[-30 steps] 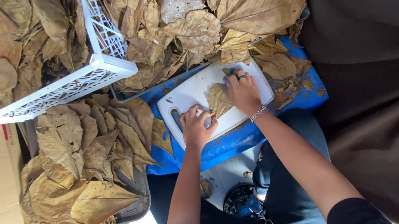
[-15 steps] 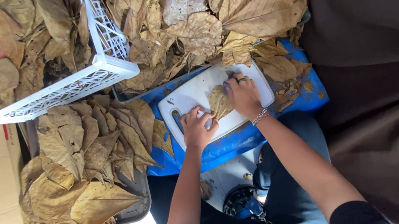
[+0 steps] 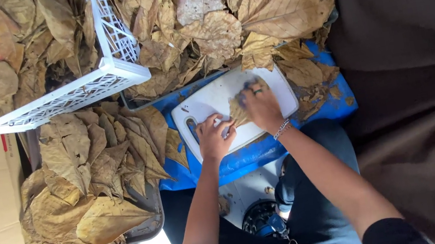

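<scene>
Pressing a dry leaf (image 3: 239, 110) flat on the white board (image 3: 283, 89), the right hand (image 3: 262, 107) spreads its fingers (image 3: 252, 91) over it. The left hand (image 3: 213, 136) has its fingers curled at the leaf's near edge; whether they pinch anything cannot be told. Working well here likely means keeping the brittle leaf pinned evenly. Beyond lie a leaf pile (image 3: 222, 14) and a crate (image 3: 118, 68).
</scene>
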